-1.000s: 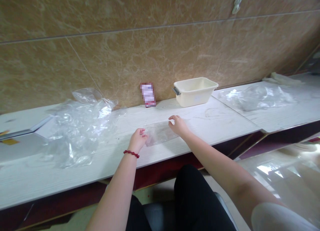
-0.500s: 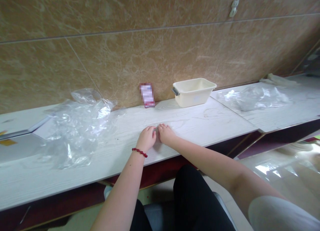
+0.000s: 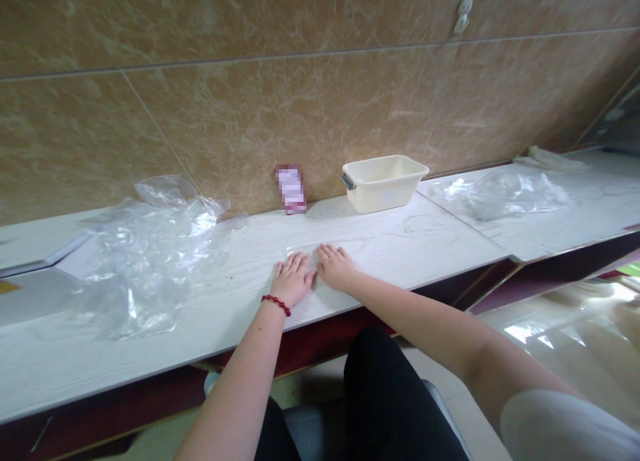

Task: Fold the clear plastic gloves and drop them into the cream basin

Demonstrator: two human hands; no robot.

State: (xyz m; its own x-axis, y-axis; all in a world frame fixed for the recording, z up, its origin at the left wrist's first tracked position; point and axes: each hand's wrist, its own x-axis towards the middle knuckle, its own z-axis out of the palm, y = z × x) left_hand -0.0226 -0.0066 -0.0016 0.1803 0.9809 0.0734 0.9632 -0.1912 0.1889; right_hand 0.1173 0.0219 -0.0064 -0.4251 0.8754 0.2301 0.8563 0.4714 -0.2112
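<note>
My left hand (image 3: 294, 280), with a red bead bracelet (image 3: 276, 304) at the wrist, lies palm down on the white wood-grain tabletop (image 3: 260, 254). Its fingers are spread and point towards the wall. Beside it, my right hand (image 3: 336, 268) also rests flat, fingers stretched out and slightly apart. Only a narrow gap separates the two hands. Faint clear glints show just past the fingertips; whether a thin clear sheet lies under the palms, I cannot tell.
Crumpled clear plastic bags (image 3: 145, 261) spread over the left side, next to a white box (image 3: 35, 294). A cream plastic bin (image 3: 387, 194) with a grey handle stands by the wall. Left of it leans a blurred-out phone-like rectangle (image 3: 291, 189). More clear plastic (image 3: 510, 194) lies at right.
Both hands were close together with fingers curled; now they lie flatter with fingers stretched out. The left hand's fingers have spread apart. The view has shifted slightly.
</note>
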